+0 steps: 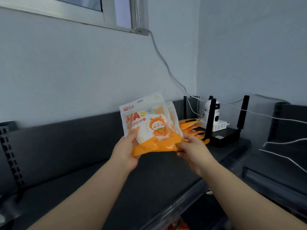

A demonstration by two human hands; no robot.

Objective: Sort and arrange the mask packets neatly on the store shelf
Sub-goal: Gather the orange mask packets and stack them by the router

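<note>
Left hand (pixel 127 151): comes in from the lower left. The thumb lies on the front of the held packets' lower left corner and the fingers curl behind, pinching that corner.
Right hand (pixel 193 151): comes in from the lower right. The thumb rests on top and the fingers curl beneath, gripping the lower right end of the bundle's orange bottom.
Held packets (pixel 146 123): at least two flat mask packets are held together between both hands. They stand roughly upright, tilted a little, above the shelf and clear of it. The front one has a white top with a hang slot, "MASK" in large letters, a cartoon figure in an orange hood and an orange bottom band. A second packet peeks out behind its right edge.
Loose packets (pixel 192 128): a fan of orange edges lies on the shelf just behind the right hand, next to the router.
Shelf (pixel 149 183): a dark top deck with a raised back panel along the wall.
Slotted upright (pixel 10 155): a dark post at the left end of the shelf.
Router (pixel 222 139): black, with its antennas standing up, at the right end of the shelf.
Camera (pixel 210 108): white with a round head, behind one antenna, with a vented white box (pixel 219 126) just beside it.
Cable (pixel 166 63): grey, running from the window (pixel 116 12) frame down the wall towards the devices.
Below the shelf: a blurred patch of orange goods at the bottom edge, too unclear to name.
</note>
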